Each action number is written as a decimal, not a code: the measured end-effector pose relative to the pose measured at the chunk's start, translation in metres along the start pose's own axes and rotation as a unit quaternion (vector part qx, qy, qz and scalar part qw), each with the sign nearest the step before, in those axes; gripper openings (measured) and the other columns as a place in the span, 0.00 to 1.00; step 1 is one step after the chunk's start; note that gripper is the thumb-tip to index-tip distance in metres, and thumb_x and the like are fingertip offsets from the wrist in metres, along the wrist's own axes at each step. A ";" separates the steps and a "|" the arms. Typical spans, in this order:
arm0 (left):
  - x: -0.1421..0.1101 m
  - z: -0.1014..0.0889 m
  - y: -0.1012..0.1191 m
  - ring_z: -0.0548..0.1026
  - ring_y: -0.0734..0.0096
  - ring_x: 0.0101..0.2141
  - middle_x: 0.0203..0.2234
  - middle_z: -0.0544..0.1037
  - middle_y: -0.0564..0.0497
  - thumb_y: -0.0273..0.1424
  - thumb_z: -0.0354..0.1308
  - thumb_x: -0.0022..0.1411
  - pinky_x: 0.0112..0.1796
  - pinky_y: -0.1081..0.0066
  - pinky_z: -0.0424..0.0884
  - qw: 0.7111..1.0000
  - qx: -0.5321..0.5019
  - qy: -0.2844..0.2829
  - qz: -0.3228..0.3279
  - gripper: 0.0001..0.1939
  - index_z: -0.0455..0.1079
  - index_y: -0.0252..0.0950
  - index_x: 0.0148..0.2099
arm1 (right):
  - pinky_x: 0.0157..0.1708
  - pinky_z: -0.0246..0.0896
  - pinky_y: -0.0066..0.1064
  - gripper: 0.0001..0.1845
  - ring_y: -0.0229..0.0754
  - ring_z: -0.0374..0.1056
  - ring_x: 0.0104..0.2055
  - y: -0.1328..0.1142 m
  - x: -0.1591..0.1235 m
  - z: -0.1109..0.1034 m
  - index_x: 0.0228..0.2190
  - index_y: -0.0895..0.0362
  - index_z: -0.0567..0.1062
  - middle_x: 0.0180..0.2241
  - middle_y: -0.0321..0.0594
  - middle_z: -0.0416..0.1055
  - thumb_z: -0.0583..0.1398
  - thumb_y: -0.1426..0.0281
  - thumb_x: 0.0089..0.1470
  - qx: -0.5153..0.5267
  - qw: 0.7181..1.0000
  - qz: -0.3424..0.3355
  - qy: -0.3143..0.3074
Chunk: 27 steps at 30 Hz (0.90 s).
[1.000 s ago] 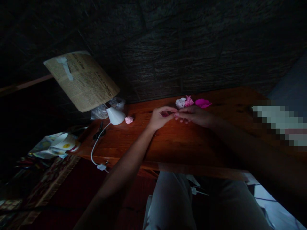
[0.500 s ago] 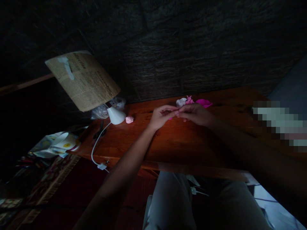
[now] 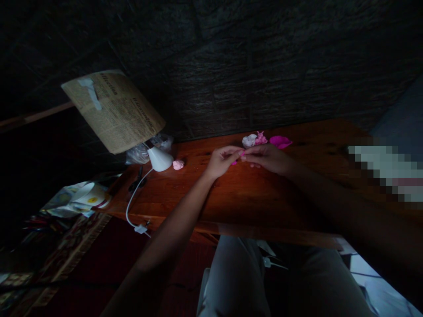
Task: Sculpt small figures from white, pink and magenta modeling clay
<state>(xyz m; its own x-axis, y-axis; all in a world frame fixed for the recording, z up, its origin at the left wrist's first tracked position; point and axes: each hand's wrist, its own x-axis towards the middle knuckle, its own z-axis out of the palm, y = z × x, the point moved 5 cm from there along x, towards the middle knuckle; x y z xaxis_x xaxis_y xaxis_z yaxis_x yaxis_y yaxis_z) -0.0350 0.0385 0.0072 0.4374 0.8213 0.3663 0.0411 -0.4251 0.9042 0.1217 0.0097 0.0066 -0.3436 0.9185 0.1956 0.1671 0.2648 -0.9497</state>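
My left hand [image 3: 222, 161] and my right hand [image 3: 266, 157] meet above the wooden table, fingertips pinched together. Between them shows a small bright pink piece [image 3: 243, 152] that looks like modelling clay; the fingers cover most of it. Just below the fingertips is another bright pink bit [image 3: 234, 163]. Behind my right hand lie a whitish lump [image 3: 249, 140], a knobbly pink lump [image 3: 261, 138] and a flat magenta piece [image 3: 280, 141]. A pale pink lump [image 3: 178, 164] sits farther left.
A white lamp [image 3: 160, 159] with a newspaper-print shade [image 3: 115, 112] stands on the table [image 3: 251, 202] at left, its cord hanging over the front edge. Dark scissors [image 3: 137, 180] lie beside the cord. A white cup [image 3: 89, 196] is at far left. A dark wall rises behind.
My fingertips have shifted slightly, the right ones a little leftward, and more of the pink piece between them shows. Things on the table stay where they were.
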 end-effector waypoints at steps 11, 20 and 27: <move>-0.001 0.000 0.004 0.78 0.73 0.34 0.35 0.82 0.48 0.41 0.69 0.55 0.34 0.74 0.71 0.996 -0.069 -0.041 -0.025 0.17 0.78 0.36 0.43 | 0.30 0.62 0.26 0.12 0.33 0.66 0.30 0.015 0.001 0.004 0.32 0.53 0.83 0.35 0.38 0.79 0.71 0.61 0.44 0.164 0.982 0.093 -0.003; -0.003 0.001 0.008 0.78 0.73 0.33 0.32 0.83 0.48 0.41 0.69 0.54 0.34 0.71 0.71 0.996 -0.076 -0.048 -0.023 0.16 0.80 0.37 0.41 | 0.32 0.63 0.28 0.15 0.34 0.66 0.31 0.014 -0.001 0.004 0.32 0.54 0.83 0.36 0.39 0.78 0.73 0.59 0.42 0.192 0.977 0.094 -0.019; -0.004 0.001 0.007 0.78 0.72 0.33 0.35 0.84 0.48 0.39 0.69 0.54 0.31 0.72 0.72 0.998 -0.044 -0.053 -0.012 0.12 0.81 0.41 0.40 | 0.31 0.63 0.28 0.13 0.34 0.67 0.32 0.013 -0.002 0.004 0.32 0.54 0.83 0.34 0.38 0.77 0.73 0.62 0.42 0.210 0.973 0.082 -0.043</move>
<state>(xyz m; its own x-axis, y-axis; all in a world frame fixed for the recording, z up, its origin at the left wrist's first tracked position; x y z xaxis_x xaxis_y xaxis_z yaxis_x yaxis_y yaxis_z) -0.0359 0.0317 0.0121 0.5308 0.7833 0.3235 -0.0237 -0.3679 0.9296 0.1204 0.0102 -0.0068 -0.4226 0.9058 0.0298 -0.1596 -0.0420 -0.9863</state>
